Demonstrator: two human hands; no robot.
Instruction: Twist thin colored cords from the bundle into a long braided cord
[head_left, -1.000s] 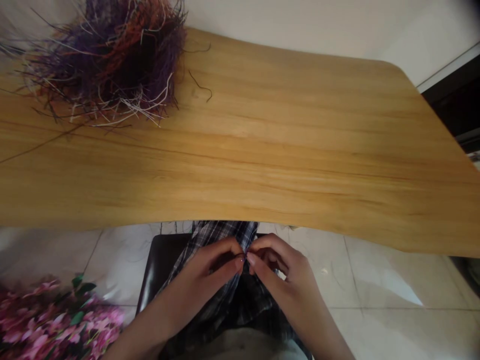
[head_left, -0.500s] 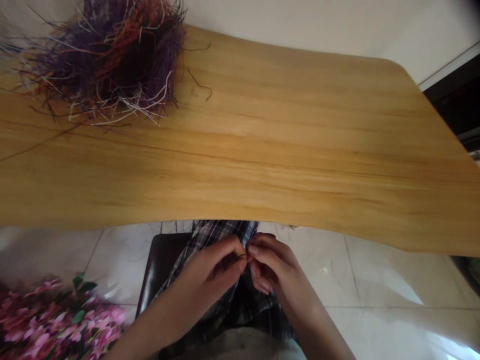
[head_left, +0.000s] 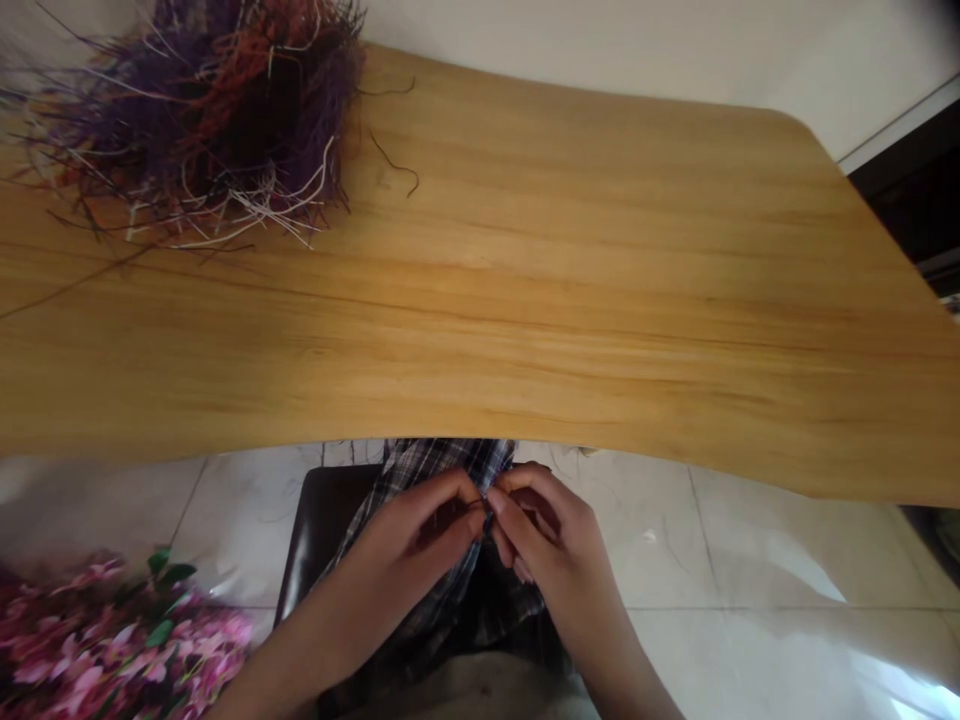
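Observation:
Just below the table's front edge, above my lap, my two hands meet fingertip to fingertip. My left hand [head_left: 426, 525] is closed in a pinch of thumb and forefinger. My right hand [head_left: 551, 525] also pinches, its tips touching those of the left. Between them shows a bit of a thin dark strand [head_left: 484, 504], mostly covered by the fingers and too small to make out fully. A tangled heap of purple, orange, white and dark strands [head_left: 172, 130] lies at the far left of the table, away from both hands.
The wooden table [head_left: 570, 300] spans the view, its curved edge in front of me. Two loose dark strands, one a curled strand [head_left: 396, 165], lie beside the heap. Pink flowers [head_left: 127, 640] fill the lower left. A dark seat [head_left: 319, 520] and tiled floor [head_left: 750, 570] show below.
My right hand has turned slightly and shifted a little left, its fingers closer to the left fingertips. The left hand has barely moved. The view has shifted slightly.

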